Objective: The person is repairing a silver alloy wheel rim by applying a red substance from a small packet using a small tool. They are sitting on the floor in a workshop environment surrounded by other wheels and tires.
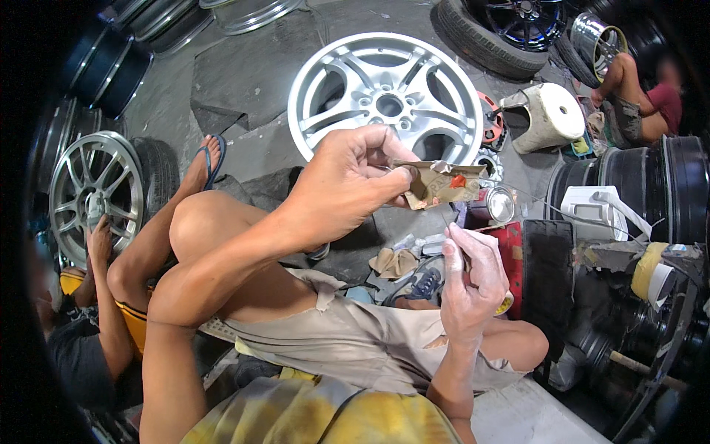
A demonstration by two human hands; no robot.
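My left hand (344, 177) pinches a creased piece of brown cardboard (429, 191) between thumb and fingers. A small red-orange dab (458, 181) shows on its inner face. Just below and to the right, my right hand (477, 277) is raised, its fingertips drawn together and coated with pale dust. Whether a small or thin thing sits between those fingertips I cannot make out. Beyond both hands a silver alloy wheel (364, 117) lies face up, partly covered by my left hand.
An opened tin can (500, 205) stands right of the cardboard. Crumpled brown paper (393, 263) lies near my shoe (425, 285). A white stool (549, 115) is at the far right. One person (81, 348) handles another wheel (100, 189) at left; another (654, 111) sits far right.
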